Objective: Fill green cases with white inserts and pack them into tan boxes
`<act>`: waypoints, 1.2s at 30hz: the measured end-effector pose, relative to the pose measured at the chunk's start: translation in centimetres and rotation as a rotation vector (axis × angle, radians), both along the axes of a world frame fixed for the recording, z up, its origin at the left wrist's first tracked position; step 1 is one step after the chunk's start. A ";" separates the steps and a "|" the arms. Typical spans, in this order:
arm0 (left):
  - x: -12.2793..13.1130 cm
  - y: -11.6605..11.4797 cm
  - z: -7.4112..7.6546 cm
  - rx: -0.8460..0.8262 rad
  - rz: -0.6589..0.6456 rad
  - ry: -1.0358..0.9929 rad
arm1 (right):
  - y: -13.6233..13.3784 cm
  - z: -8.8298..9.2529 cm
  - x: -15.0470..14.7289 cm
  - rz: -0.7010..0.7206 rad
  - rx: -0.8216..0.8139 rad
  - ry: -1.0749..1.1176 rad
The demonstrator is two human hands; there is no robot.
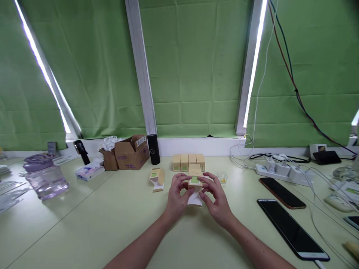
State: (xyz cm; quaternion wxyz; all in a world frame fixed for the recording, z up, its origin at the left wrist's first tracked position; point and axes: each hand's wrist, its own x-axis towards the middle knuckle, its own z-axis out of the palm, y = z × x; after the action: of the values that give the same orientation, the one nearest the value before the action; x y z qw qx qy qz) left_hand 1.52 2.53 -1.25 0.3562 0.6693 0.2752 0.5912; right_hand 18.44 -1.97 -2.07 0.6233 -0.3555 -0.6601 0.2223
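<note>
Between my two hands is a small tan box [195, 181] with a green label, its white-lined flap hanging open toward me. My left hand [179, 196] grips its left side with thumb and fingers. On the right side, my right hand [214, 198] holds it the same way. Just behind stands a row of several closed tan boxes [188, 158] with green labels. Another tan box [157, 178], its flap open, lies to the left of my hands. A small clear container [222, 178] with something yellow in it sits right of my right hand.
At the left are a purple-lidded jug [46, 178], a tissue pack [89, 170], a brush [81, 151] and a cardboard box [130, 155]. A black cylinder [153, 149] stands behind. Phones [291, 228], a power strip [288, 174] and loose cables occupy the right side.
</note>
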 end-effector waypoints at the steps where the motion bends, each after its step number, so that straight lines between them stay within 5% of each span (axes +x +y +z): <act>1: 0.0 0.0 0.0 0.004 0.005 0.002 | 0.0 0.0 0.0 -0.002 -0.001 0.003; 14: -0.2 -0.9 0.5 0.051 -0.014 0.112 | 0.6 -0.4 -0.1 -0.025 -0.059 0.074; 25: -1.2 -0.8 0.1 0.121 -0.192 0.239 | 1.1 -0.5 0.2 -0.049 -0.117 0.153; 36: -0.9 -1.0 0.0 0.131 -0.176 0.278 | 1.0 -0.4 0.1 -0.066 -0.097 0.161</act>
State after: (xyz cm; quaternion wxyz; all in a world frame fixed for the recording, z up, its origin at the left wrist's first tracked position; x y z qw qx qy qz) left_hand 0.58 1.53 -1.22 0.3210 0.7877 0.2230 0.4762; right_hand 18.56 -1.01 -2.49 0.6635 -0.3879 -0.5842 0.2610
